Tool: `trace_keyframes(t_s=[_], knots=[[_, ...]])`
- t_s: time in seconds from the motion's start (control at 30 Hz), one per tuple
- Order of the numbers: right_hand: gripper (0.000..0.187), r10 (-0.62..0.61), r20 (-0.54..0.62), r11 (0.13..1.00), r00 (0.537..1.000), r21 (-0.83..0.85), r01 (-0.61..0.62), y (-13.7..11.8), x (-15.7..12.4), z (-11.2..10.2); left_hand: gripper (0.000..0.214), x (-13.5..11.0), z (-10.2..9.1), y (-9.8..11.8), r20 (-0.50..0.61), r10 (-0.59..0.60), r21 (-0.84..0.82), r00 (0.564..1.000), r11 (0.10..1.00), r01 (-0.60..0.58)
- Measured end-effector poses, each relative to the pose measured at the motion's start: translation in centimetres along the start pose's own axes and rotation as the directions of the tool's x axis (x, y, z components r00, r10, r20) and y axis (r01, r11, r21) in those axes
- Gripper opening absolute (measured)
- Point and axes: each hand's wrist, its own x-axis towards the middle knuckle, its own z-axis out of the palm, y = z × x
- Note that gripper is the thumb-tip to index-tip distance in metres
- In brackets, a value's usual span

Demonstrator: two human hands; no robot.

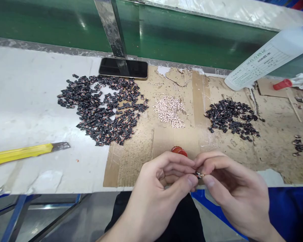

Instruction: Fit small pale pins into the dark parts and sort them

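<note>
Over the near edge of the cardboard-covered workbench (133,161), the left hand (156,196) and right hand (234,191) meet, their fingertips (192,179) pressed close and pinching a tiny black-and-copper part (199,174) between them. A red cap (179,151) sits just beyond the left hand. Farther off lie a large heap of black pieces (101,109), a small pile of pale granules (169,111) and a second black heap (231,117). Handling this single piece looks like the work in hand, and its size calls for a steady, close pinch.
</note>
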Motion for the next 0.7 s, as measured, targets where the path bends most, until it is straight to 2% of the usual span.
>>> trace_keyframes(t_s=[0.2, 0.33, 0.43, 0.57, 0.7], knots=[[0.024, -0.033, 0.042, 0.999, 0.999, -0.004, 0.033, 0.2, 0.0, -0.6, 0.013, 0.0, 0.1, 0.6, -0.036, -0.031, -0.073, 0.999, 0.997, 0.029], [0.035, -0.05, -0.005, 0.999, 0.999, 0.02, 0.05, 0.5, -0.4, -0.7, 0.012, -0.1, 0.2, 0.6, -0.04, -0.005, -0.07, 0.999, 0.998, 0.002], [0.04, -0.133, -0.035, 0.991, 0.99, -0.02, 0.133, 0.6, -0.3, -0.4, 0.012, -0.4, 0.2, 0.4, -0.069, 0.008, -0.02, 0.998, 1.0, -0.009], [0.034, -0.192, -0.055, 0.981, 0.98, -0.009, 0.192, 0.9, 0.0, 0.2, 0.026, -0.7, 0.2, 0.2, -0.14, 0.005, 0.028, 0.99, 1.0, -0.001], [0.031, -0.213, -0.084, 0.975, 0.973, 0.041, 0.217, 1.0, 0.5, 0.4, 0.043, 0.1, -0.1, -0.2, -0.113, 0.011, 0.045, 0.994, 0.999, -0.006]])
